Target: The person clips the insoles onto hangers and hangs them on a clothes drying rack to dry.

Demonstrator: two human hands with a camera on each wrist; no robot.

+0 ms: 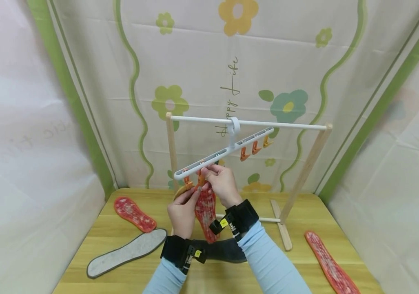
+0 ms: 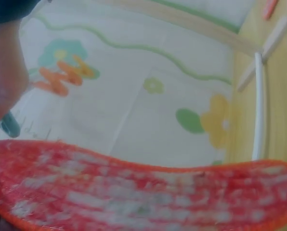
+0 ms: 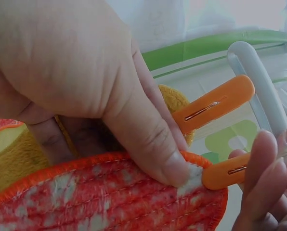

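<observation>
A white hanger [image 1: 224, 154] with orange clips hangs from the white rod [image 1: 286, 124] of a wooden rack. Both hands work at its left end. My left hand [image 1: 182, 210] holds the upper part of a red patterned insole [image 1: 205, 212] from below; that insole fills the left wrist view [image 2: 134, 197]. My right hand [image 1: 221, 183] pins the insole's tip [image 3: 95, 197] with its thumb, right beside an orange clip [image 3: 225, 175] that sits on that tip. Other fingertips [image 3: 261, 168] touch this clip. A second clip [image 3: 213, 103] grips a yellow insole [image 3: 175, 98] behind.
On the wooden table [image 1: 341, 220] lie a red insole [image 1: 132, 213] and a grey one [image 1: 126, 253] at the left, a dark one [image 1: 220, 251] under my wrists and a red one [image 1: 332, 265] at the right. Three orange clips [image 1: 255, 149] hang on the hanger's right half.
</observation>
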